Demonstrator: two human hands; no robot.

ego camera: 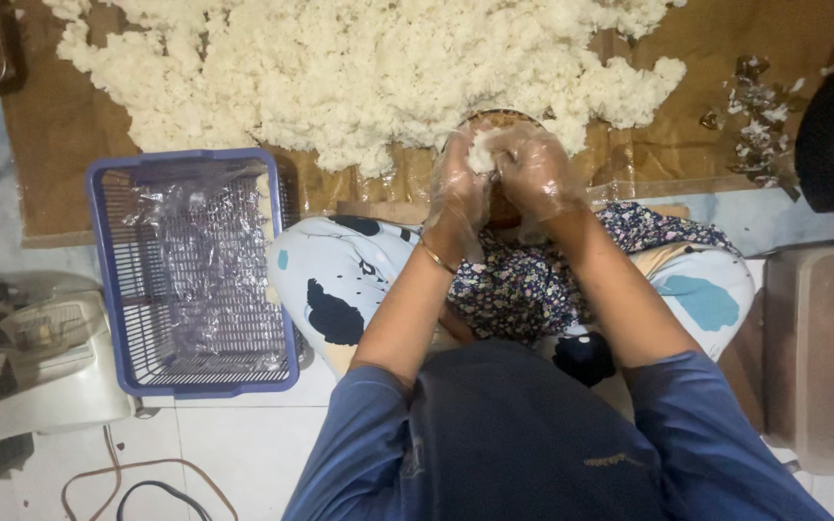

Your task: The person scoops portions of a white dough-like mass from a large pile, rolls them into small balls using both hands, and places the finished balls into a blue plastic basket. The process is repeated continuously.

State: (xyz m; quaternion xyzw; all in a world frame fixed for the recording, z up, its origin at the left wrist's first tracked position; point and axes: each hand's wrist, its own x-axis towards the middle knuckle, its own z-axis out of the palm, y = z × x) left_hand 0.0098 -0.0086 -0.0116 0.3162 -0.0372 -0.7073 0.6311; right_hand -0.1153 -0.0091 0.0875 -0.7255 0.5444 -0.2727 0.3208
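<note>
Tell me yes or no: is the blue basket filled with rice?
No, the blue basket holds only a clear plastic liner; no rice in it.

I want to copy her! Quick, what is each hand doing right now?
Left hand: gloved, closed around a lump of white rice.
Right hand: gloved, closed on the same lump.

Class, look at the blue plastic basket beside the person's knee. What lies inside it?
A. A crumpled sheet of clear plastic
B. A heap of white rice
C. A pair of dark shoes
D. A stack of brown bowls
A: the blue plastic basket holds only a crumpled sheet of clear plastic, while the white rice is heaped on the brown paper above it.
</note>
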